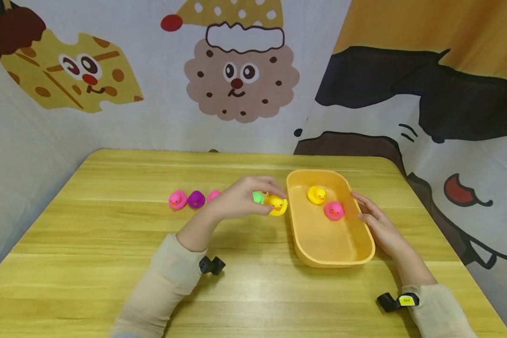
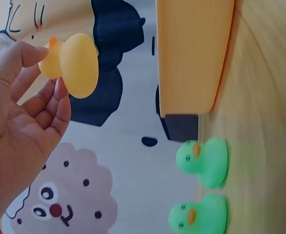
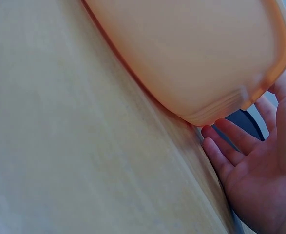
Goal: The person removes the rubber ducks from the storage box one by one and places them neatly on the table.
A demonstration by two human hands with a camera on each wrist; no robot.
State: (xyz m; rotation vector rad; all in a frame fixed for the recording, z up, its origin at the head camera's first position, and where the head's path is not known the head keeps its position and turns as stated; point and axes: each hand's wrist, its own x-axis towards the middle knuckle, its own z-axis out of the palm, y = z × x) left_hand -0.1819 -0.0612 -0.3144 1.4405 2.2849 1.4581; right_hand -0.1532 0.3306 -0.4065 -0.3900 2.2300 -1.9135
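My left hand [image 1: 247, 197] pinches a yellow rubber duck [image 1: 277, 205] between thumb and fingers, just left of the orange plastic tub [image 1: 334, 256]. In the left wrist view that duck [image 2: 79, 66] is off the table, with the thumb at its head. Two green rubber ducks [image 2: 213, 163] stand on the table below; the left hand partly covers them in the head view. My right hand [image 1: 380, 225] holds the tub's right side, thumb at the rim and fingertips against the outer wall [image 3: 196, 87]. Inside the tub lie a yellow duck [image 1: 316, 195] and a pink duck [image 1: 334, 211].
Left of my left hand, a pink duck [image 1: 178, 200], a purple duck [image 1: 196, 199] and another pink duck [image 1: 213, 195] stand in a row on the wooden table [image 1: 88, 263]. A cloth printed with cartoon figures [image 1: 152, 131] hangs behind the table.
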